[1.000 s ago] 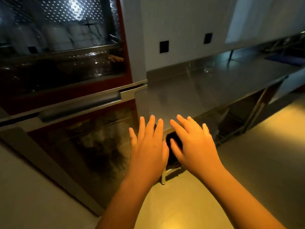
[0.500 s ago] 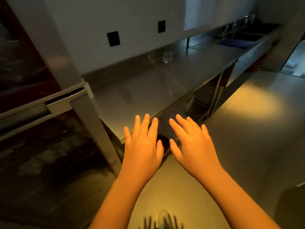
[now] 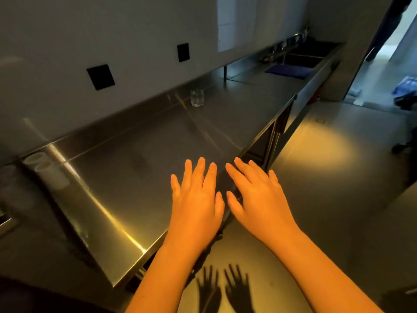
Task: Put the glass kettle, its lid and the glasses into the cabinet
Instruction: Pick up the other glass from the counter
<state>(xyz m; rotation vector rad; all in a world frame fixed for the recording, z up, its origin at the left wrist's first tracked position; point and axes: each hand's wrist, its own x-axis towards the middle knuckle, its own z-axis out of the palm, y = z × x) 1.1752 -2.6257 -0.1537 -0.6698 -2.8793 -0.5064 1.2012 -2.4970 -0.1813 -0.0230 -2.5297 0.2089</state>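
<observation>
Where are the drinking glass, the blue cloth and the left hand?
drinking glass (image 3: 197, 98), head view, clear side wall.
blue cloth (image 3: 290, 71), head view, its top middle.
left hand (image 3: 195, 201), head view, its back.

Commercial kitchen: long steel counter (image 3: 158, 141), sink (image 3: 311, 55), wall sockets (image 3: 100, 77).

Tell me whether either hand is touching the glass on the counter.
Apart. Head view: the glass stands by the wall, bare counter between it and the left hand and right hand.
</observation>
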